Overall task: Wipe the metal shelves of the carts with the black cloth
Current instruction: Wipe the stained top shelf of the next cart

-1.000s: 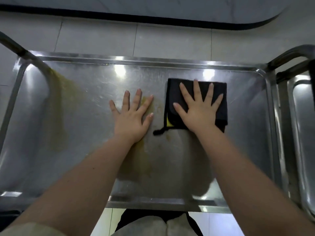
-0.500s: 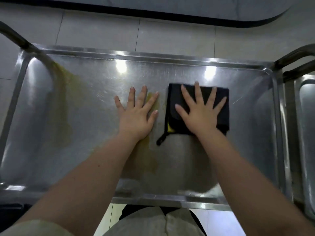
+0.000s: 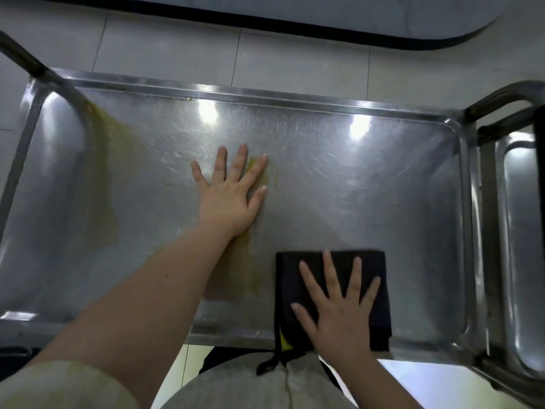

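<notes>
From the head view, we look down on the metal shelf (image 3: 368, 196) of a cart, a shallow steel tray with a raised rim and two bright light reflections near its far edge. Our left hand (image 3: 227, 199) lies flat on the bare metal around the middle of the shelf, palm down, fingers straight and spread, holding nothing. Our right hand (image 3: 339, 314) presses flat on the black cloth (image 3: 380, 317), fingers straight and fanned out across it, not curled round it. The cloth is folded into a rectangle and sits at the near edge of the shelf, right of centre, its near side lying over the rim. A yellow patch (image 3: 285, 343) shows at its near left corner, and a thin black loop (image 3: 267, 364) hangs down past the rim. A yellowish stain (image 3: 100, 178) spreads over the left part of the shelf, and a second streak (image 3: 253, 261) runs from the left wrist toward the near edge, just left of the cloth. A second cart (image 3: 519, 231) stands against the right side, over the pale tiled floor (image 3: 177, 45).
</notes>
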